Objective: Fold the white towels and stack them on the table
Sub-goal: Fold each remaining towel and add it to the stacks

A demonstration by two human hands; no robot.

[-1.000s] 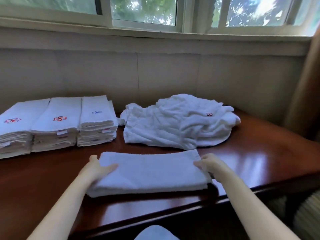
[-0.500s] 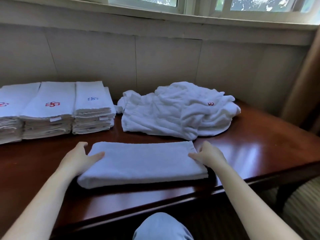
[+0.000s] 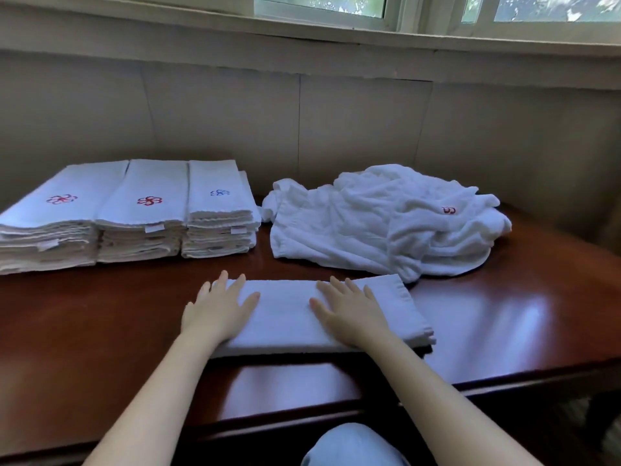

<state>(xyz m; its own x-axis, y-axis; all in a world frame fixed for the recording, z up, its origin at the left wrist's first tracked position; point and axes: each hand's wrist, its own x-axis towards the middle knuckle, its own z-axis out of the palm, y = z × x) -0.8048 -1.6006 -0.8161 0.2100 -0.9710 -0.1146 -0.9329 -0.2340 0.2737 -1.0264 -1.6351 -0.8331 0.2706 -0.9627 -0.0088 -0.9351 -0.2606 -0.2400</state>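
A folded white towel (image 3: 289,317) lies as a long strip on the dark wooden table (image 3: 100,334), near the front edge. My left hand (image 3: 220,307) lies flat on its left end with fingers spread. My right hand (image 3: 351,312) lies flat on its middle, fingers straight. Behind to the right is a crumpled heap of unfolded white towels (image 3: 383,220) with a small red emblem. At the back left stand three stacks of folded towels (image 3: 134,210), two topped with red emblems and one with a blue emblem.
A panelled wall and a window sill (image 3: 336,35) run behind the table. Bare tabletop shows at the left front and at the right, where it reflects light. A knee in light blue fabric (image 3: 353,445) shows below the front edge.
Both hands left the towel's ends and now lie flat on top of it, the right hand having moved inward to the middle. The camera has tilted down and shifted slightly.
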